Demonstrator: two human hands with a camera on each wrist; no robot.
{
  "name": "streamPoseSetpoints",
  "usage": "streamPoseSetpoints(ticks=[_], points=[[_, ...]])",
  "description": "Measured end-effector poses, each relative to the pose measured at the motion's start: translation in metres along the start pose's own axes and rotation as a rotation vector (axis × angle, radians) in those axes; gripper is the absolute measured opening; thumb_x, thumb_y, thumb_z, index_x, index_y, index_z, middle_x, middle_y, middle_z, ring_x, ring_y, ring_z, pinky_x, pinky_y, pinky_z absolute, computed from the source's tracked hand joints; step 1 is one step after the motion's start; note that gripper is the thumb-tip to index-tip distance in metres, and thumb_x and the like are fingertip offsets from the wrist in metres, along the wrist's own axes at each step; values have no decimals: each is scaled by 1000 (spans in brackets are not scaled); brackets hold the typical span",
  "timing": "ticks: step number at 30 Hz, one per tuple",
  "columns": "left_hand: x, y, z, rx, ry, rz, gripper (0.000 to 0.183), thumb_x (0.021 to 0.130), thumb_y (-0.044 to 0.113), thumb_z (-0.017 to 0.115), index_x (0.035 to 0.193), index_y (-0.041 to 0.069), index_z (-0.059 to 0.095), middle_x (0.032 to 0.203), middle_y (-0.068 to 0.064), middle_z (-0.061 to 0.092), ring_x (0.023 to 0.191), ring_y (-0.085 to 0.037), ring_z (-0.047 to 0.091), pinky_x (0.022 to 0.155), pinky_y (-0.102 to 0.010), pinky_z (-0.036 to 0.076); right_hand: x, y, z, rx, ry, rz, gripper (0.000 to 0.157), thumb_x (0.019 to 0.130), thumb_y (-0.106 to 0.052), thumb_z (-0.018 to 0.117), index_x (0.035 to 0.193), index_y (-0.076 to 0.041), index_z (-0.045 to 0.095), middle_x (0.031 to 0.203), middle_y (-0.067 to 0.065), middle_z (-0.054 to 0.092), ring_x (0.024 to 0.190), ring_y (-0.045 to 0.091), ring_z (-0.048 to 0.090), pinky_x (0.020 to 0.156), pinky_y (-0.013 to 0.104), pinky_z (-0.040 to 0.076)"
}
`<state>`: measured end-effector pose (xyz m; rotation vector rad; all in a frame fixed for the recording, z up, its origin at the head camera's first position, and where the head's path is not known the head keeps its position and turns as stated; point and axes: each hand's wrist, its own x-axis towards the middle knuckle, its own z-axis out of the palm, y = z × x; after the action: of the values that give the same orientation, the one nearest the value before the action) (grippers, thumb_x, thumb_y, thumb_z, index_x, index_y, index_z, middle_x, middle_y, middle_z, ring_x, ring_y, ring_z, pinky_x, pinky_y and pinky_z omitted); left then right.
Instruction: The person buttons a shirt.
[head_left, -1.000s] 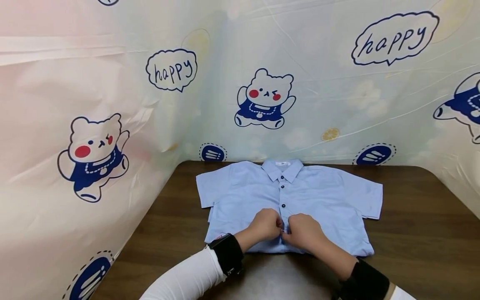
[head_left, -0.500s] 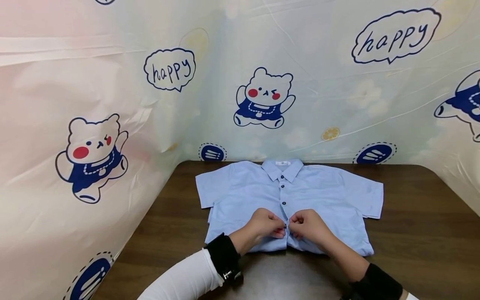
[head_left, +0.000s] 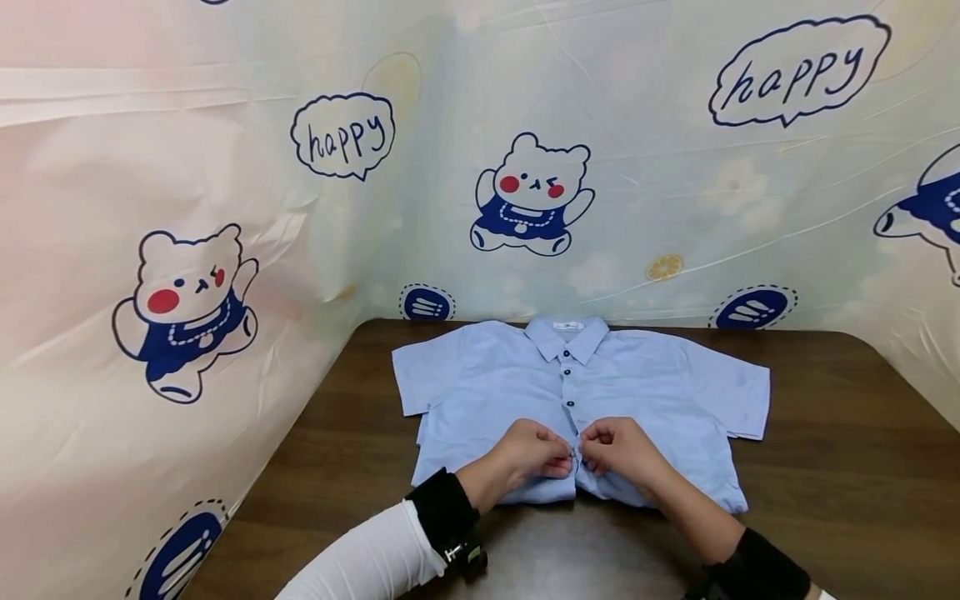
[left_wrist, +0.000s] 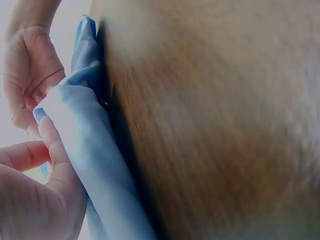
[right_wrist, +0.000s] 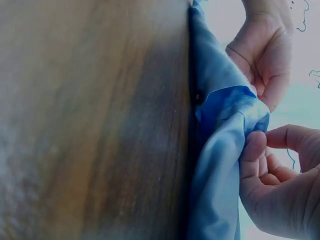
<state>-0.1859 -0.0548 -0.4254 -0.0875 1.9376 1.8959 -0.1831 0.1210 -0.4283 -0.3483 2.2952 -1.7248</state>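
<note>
A light blue short-sleeved shirt (head_left: 480, 392) lies front up, collar at the far side, with dark buttons down its front. Over the lower front, my left hand (head_left: 528, 454) pinches the front edge near a small dark button. Facing it, my right hand (head_left: 622, 450) pinches the other front edge between thumb and forefinger, its fabric lifted, as the right wrist view shows. The fingertips of both hands almost meet, and a narrow gap shows in the front opening above them. Another dark button (right_wrist: 199, 96) sits lower down near the hem. The buttonhole itself is hidden.
The shirt rests on a dark brown wooden table (head_left: 825, 467), its collar close to the back edge. A printed curtain (head_left: 637, 150) with bears and "happy" bubbles hangs behind and at the sides. Black bands (head_left: 446, 508) wrap both wrists.
My hands have turned so the fingertips show, and the right hand has shifted slightly to the right. The front opening has parted between them. Over the last half second little differs.
</note>
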Motion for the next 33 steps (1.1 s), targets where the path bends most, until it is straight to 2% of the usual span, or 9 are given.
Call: streamPoseSetpoints(ticks=[10,14,17,22,25,28,30,33], points=[[-1,-1,-1,-22,-19,-22,11,92,-8,57,89,-11,67,70,-8,63,63,-12,63,68,-30,58,-1,-2,1,19,-30,20,14,91,-1,56,95,11,63,73,5,61,65,15,59,58,30,54],[0,-2,-1,-54,-22,-25,8,92,-7,59,88,-8,66,70,-7,61,62,-11,61,66,-28,57,-1,-1,1,15,-28,12,13,89,0,61,95,11,64,75,5,63,65,15,59,59,30,54],[0,-4,0,-53,-14,-25,7,92,-5,61,89,-6,67,69,-6,61,61,-10,60,62,-25,55,-2,-1,3,-41,0,12,12,88,-4,67,90,8,66,72,4,63,63,14,58,57,29,53],[-1,-5,4,-44,34,-24,9,92,-3,61,91,-7,69,67,-4,60,59,-9,59,59,-24,54,-5,-2,5,-145,46,38,11,87,-7,68,82,3,69,65,1,62,57,14,57,54,29,50],[-2,-5,6,-61,59,-32,18,96,10,62,89,-6,67,69,-7,61,57,-11,59,60,-27,56,-5,-3,6,-196,68,36,10,86,-8,69,80,0,69,63,0,61,54,14,56,54,29,49],[-3,-3,8,-42,82,-28,26,94,22,66,87,-3,66,69,-8,61,55,-12,59,58,-29,56,-6,-5,8,-260,87,14,9,84,-7,71,76,-2,69,59,0,60,51,13,55,52,28,47],[-3,-3,9,-1,99,-12,24,91,21,70,85,-2,66,67,-7,61,53,-12,59,57,-29,56,-6,-5,9,-305,99,-13,9,82,-7,72,74,-4,68,58,-1,59,49,12,54,51,27,46],[-4,-1,9,70,119,20,12,88,8,70,84,-3,68,67,-8,63,53,-12,61,56,-29,56,-5,-7,10,-368,118,-54,12,81,-7,74,72,-6,67,57,-3,59,48,11,54,48,26,45]])
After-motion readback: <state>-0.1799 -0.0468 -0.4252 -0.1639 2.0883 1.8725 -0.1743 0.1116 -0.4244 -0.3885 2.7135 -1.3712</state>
